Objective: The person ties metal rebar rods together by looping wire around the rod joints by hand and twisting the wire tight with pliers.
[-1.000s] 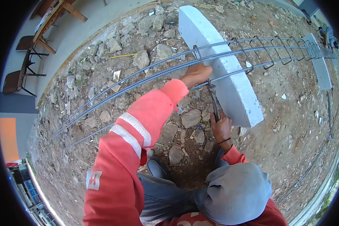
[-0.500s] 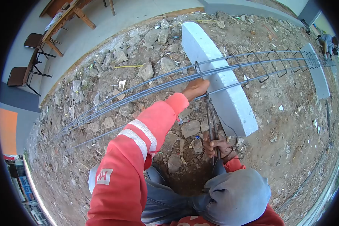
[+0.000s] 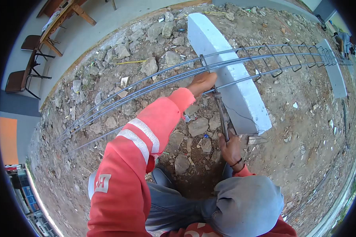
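A long cage of steel reinforcing bars (image 3: 162, 79) runs across the view, with square stirrups (image 3: 279, 65) along its right part. My left hand (image 3: 203, 83), in a red sleeve, is closed at the near end stirrup (image 3: 203, 62), beside the lower bar; its fingers are partly hidden. My right hand (image 3: 230, 149) is wrapped round the handles of long tying pincers (image 3: 221, 114). Their jaws meet the lower bar just under my left hand, and the handles lie close together. Thin tie wire (image 3: 241, 114) loops beside the right hand, against the block.
A pale block (image 3: 225, 67) and a farther one (image 3: 331, 71) hold up the cage. Rubble and stones (image 3: 197, 126) cover the ground. At upper left stand chairs (image 3: 16, 82) and a wooden table (image 3: 63, 19). Another person (image 3: 344, 41) crouches at far right.
The pincers' handles have come together, and my right hand has turned and moved slightly up around them. My left hand stays at the stirrup. The whole view has shifted a little.
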{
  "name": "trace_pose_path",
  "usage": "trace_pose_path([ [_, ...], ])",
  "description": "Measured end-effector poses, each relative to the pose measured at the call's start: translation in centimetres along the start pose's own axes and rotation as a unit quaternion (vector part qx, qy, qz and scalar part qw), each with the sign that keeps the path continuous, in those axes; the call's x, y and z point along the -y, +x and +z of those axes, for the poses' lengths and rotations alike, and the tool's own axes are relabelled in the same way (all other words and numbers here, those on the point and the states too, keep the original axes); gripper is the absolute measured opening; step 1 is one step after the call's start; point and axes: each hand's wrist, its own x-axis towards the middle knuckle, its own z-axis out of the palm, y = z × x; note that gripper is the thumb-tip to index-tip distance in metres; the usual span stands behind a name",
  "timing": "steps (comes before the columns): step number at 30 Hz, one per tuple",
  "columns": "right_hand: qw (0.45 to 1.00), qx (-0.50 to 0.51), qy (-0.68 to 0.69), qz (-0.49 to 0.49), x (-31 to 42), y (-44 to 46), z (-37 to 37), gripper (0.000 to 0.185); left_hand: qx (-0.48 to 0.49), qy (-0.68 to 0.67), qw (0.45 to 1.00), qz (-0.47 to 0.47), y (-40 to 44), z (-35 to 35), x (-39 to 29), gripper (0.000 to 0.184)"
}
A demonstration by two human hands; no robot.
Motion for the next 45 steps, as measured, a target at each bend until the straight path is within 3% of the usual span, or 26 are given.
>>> trace_pose_path([
  [2,0.889,0.206,0.368,0.177,0.5,0.3,0.0,0.028,-0.001,0.042,0.999,-0.017,-0.3,-0.5,-0.7,0.04],
  [3,0.889,0.207,0.37,0.175,0.6,0.4,0.4,0.028,-0.001,0.014,1.0,-0.011,-0.7,-0.4,-0.7,0.041],
  [4,0.734,0.331,0.567,0.175,0.4,0.3,0.8,0.032,0.0,-0.016,1.0,-0.006,-1.1,-0.2,-1.0,0.041],
  [6,0.27,0.491,0.817,0.135,0.4,0.1,1.3,0.04,-0.006,-0.037,0.999,-0.022,-0.6,0.4,-0.4,0.041],
  [7,0.275,0.494,0.815,0.131,0.6,0.7,0.9,0.04,-0.015,-0.06,0.998,-0.032,0.1,0.3,-0.3,0.041],
  [9,0.602,0.397,0.669,0.181,0.7,0.2,-0.9,0.04,-0.002,-0.051,0.999,0.002,0.2,0.0,0.8,0.041],
  [10,0.686,0.328,0.615,0.207,1.4,0.1,-1.8,0.038,0.01,-0.036,0.999,0.037,0.3,-0.2,0.8,0.041],
  [11,0.689,0.327,0.614,0.205,2.2,0.0,-2.8,0.038,0.01,-0.037,0.998,0.04,0.5,-0.2,0.7,0.041],
  [13,0.874,0.215,0.433,0.053,3.2,-0.8,-4.4,0.037,-0.026,-0.033,0.999,0.03,0.4,0.2,0.8,0.041],
  [15,0.823,0.259,0.503,0.048,2.2,-0.8,-3.7,0.041,-0.001,-0.093,0.995,0.033,-0.3,0.2,0.9,0.04],
  [16,0.56,0.388,0.728,0.073,1.0,-0.6,-1.5,0.043,0.023,-0.151,0.988,0.038,-0.8,0.3,0.5,0.04],
  [17,0.224,0.469,0.85,0.085,0.4,-0.2,0.0,0.046,0.022,-0.15,0.987,0.044,-1.2,0.3,-0.5,0.04],
  [18,0.214,0.505,0.833,0.076,1.5,0.1,0.7,0.045,-0.001,-0.114,0.993,0.017,-1.3,0.1,-1.6,0.042],
  [19,0.214,0.509,0.83,0.08,1.7,0.2,0.2,0.045,-0.022,-0.081,0.996,-0.021,-1.7,0.1,-1.8,0.047],
  [22,0.669,0.312,0.637,0.221,2.7,-0.8,-3.4,0.039,0.006,-0.07,0.997,0.023,-1.1,0.0,0.4,0.045],
  [23,0.673,0.311,0.635,0.219,1.9,-0.6,-4.1,0.039,0.022,-0.091,0.994,0.061,-0.8,-0.1,0.7,0.045],
  [24,0.867,0.205,0.434,0.135,0.7,-0.7,-4.5,0.038,0.022,-0.092,0.993,0.064,-0.3,-0.1,0.7,0.045],
  [25,0.977,0.078,0.192,0.042,0.4,-1.0,-4.9,0.037,0.029,-0.109,0.993,0.031,0.1,0.1,0.7,0.045],
  [30,0.955,0.14,0.262,0.003,1.3,-0.5,-4.5,0.043,0.04,-0.13,0.991,0.019,0.6,0.0,1.1,0.045],
  [31,0.805,0.26,0.532,0.042,0.2,-0.4,-4.7,0.047,0.054,-0.134,0.99,0.005,1.0,0.0,1.2,0.046],
  [32,0.565,0.352,0.742,0.077,-0.7,-0.2,-4.5,0.052,0.067,-0.138,0.988,-0.009,1.3,0.0,1.4,0.047],
  [33,0.564,0.355,0.742,0.077,-0.7,-0.2,-3.3,0.052,0.064,-0.137,0.988,-0.01,1.2,0.0,1.4,0.047],
  [35,0.283,0.444,0.848,0.053,-0.1,-0.1,-0.9,0.057,0.057,-0.128,0.99,-0.009,1.0,0.0,1.2,0.043],
  [36,0.282,0.444,0.849,0.054,0.3,-0.3,-1.2,0.057,0.057,-0.128,0.99,-0.011,1.3,0.1,1.8,0.043],
  [40,0.728,0.268,0.608,0.168,2.7,-0.7,-4.4,0.035,0.076,-0.112,0.991,0.005,0.8,-0.2,1.3,0.045],
  [45,0.81,0.251,0.507,0.155,3.2,-0.1,-4.5,0.024,0.092,-0.082,0.992,-0.034,1.5,-0.5,1.4,0.049],
])
